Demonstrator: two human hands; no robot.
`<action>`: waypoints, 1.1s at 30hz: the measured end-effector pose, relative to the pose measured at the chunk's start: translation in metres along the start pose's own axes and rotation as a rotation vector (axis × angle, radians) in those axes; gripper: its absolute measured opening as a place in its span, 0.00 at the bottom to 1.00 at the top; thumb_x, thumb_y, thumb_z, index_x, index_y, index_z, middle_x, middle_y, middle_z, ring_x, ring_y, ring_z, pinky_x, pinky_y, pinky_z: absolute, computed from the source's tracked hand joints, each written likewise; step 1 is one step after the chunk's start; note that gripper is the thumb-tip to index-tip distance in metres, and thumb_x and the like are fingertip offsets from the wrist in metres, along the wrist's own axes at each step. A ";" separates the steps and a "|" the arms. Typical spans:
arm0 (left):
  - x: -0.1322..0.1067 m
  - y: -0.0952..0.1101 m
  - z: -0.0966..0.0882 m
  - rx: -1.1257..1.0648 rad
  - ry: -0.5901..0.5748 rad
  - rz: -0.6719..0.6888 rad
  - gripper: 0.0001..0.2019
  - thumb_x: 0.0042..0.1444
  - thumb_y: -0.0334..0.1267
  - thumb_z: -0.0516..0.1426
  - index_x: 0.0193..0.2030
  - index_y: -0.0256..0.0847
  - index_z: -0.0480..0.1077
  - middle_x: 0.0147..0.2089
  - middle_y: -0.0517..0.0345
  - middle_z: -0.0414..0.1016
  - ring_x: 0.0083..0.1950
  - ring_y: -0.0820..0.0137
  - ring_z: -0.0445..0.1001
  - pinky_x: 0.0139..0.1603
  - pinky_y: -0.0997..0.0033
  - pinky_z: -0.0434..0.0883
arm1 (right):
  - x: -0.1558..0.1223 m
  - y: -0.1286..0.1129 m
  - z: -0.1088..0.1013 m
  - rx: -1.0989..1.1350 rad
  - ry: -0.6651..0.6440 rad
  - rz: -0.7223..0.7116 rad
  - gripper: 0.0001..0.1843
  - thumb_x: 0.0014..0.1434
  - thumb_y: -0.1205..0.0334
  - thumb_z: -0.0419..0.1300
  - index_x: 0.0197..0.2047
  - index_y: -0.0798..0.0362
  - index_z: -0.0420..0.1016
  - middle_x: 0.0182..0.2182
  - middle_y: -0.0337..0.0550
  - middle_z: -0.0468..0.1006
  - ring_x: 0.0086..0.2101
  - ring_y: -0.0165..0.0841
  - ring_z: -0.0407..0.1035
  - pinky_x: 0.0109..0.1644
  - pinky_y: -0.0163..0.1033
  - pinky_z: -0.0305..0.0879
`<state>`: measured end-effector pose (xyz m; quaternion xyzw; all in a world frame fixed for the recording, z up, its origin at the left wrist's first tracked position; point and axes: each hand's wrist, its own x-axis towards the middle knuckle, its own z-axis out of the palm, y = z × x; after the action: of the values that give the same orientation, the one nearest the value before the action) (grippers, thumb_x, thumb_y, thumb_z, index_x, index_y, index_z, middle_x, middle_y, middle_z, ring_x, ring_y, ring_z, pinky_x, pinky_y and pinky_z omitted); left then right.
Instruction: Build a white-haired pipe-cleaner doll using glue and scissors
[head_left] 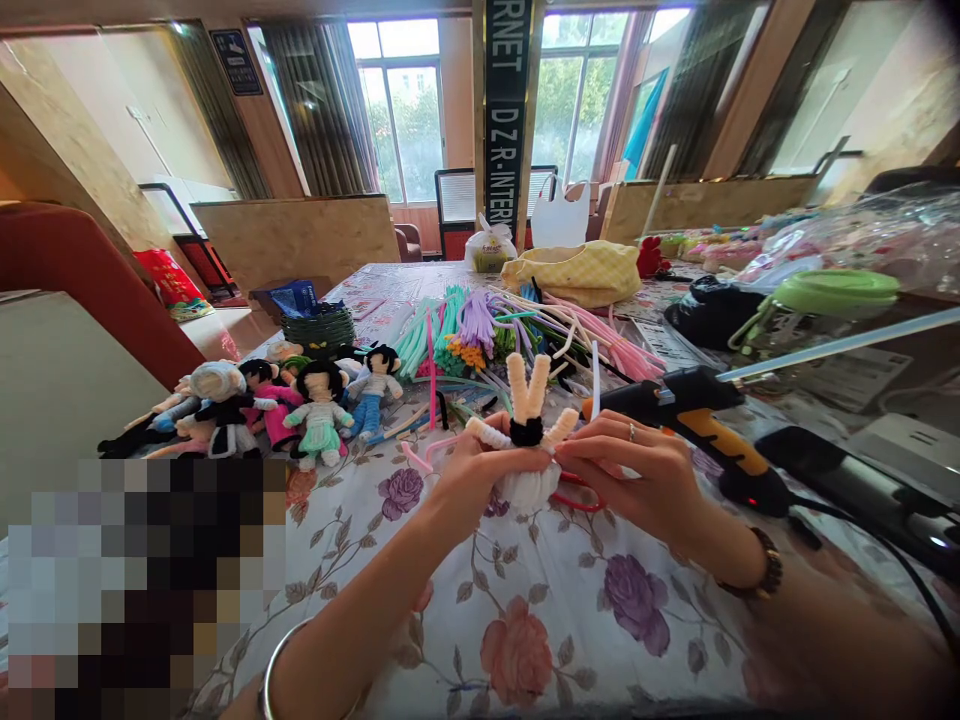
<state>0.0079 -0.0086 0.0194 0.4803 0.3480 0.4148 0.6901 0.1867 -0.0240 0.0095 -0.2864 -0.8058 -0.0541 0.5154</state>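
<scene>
Between my two hands is a small fuzzy pipe-cleaner doll [527, 395], apparently held head down. Two beige limbs point up from a black band, two more spread sideways, and its lower part is white. My left hand [469, 480] is closed round its left side, with the thumb across the front. On the other side, my right hand [637, 470] pinches the doll's edge with bent fingers; the exact spot is hidden behind the fingertips. A red loop [581, 497] shows just under the right fingers. Below lies a flowered tablecloth [450, 620].
Several made-up dolls [319, 412] lie at left before a dark green basket [319, 328]. Bundles of coloured pipe cleaners [480, 325] spread behind my hands. A glue gun [701, 425] with a long stick and cable lies right, near a green-lidded jar [836, 290]. A yellow checked bag [574, 272] sits farther back.
</scene>
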 end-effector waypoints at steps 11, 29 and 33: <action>0.001 -0.001 0.000 0.001 0.044 0.026 0.11 0.37 0.33 0.65 0.32 0.37 0.74 0.27 0.59 0.71 0.27 0.74 0.67 0.27 0.74 0.60 | 0.001 -0.003 -0.002 0.039 -0.007 0.018 0.07 0.55 0.70 0.61 0.34 0.49 0.78 0.25 0.39 0.77 0.26 0.29 0.69 0.29 0.36 0.69; -0.001 0.000 0.004 -0.111 -0.046 -0.035 0.08 0.36 0.30 0.63 0.27 0.36 0.73 0.24 0.60 0.71 0.23 0.76 0.65 0.25 0.75 0.60 | 0.003 -0.001 -0.001 0.335 -0.069 0.394 0.05 0.53 0.58 0.65 0.31 0.49 0.77 0.30 0.39 0.76 0.30 0.30 0.70 0.33 0.36 0.69; -0.001 -0.001 0.003 -0.106 -0.064 -0.048 0.09 0.36 0.29 0.62 0.28 0.35 0.74 0.24 0.60 0.71 0.23 0.76 0.65 0.24 0.75 0.60 | 0.000 0.001 -0.001 0.479 -0.125 0.463 0.06 0.53 0.58 0.65 0.36 0.47 0.77 0.35 0.40 0.75 0.35 0.31 0.71 0.38 0.37 0.69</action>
<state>0.0106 -0.0112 0.0195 0.4474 0.3148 0.4004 0.7351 0.1876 -0.0235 0.0096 -0.3355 -0.7392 0.2727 0.5164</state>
